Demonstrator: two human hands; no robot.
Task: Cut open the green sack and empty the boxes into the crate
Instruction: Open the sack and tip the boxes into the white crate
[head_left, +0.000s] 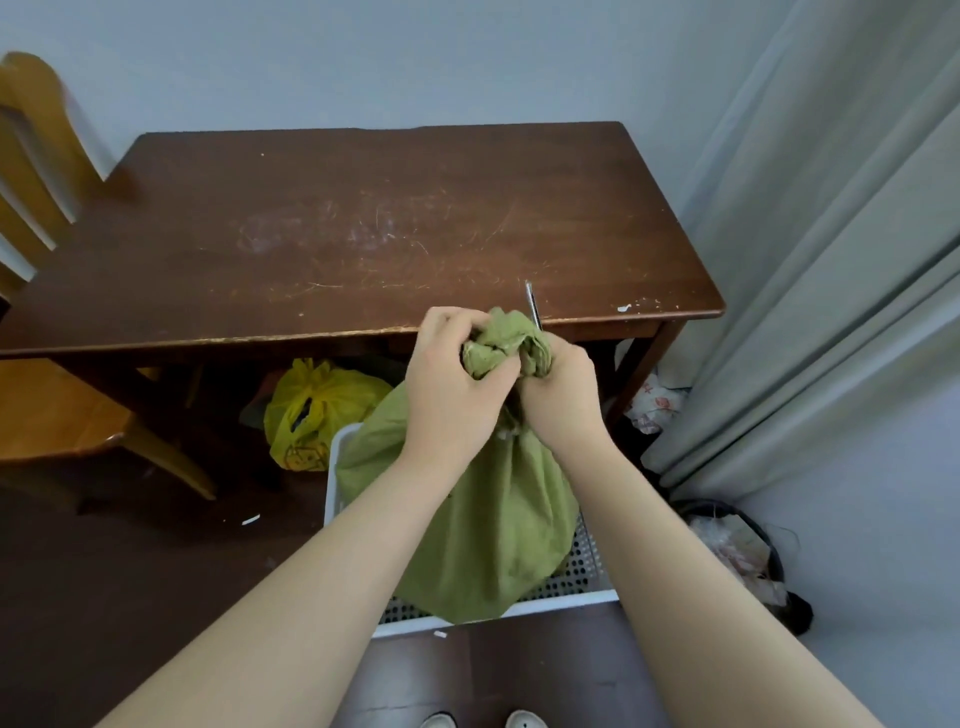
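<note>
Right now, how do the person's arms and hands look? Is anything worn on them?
Both arms are bare from the bottom edge of the picture up to the wrists; no sleeve shows. The left hand and right hand carry no glove, ring, watch or bracelet that can be seen. The fingers are uncovered too.

Head view, steeply downward, seemingly close above table (363, 218).

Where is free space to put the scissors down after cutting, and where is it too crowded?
The brown table top is bare from the wooden chair side to the curtain side. Crowded: the white crate is filled by the green sack, and under the table lies a yellow bag. Both hands grip the sack's neck.
</note>
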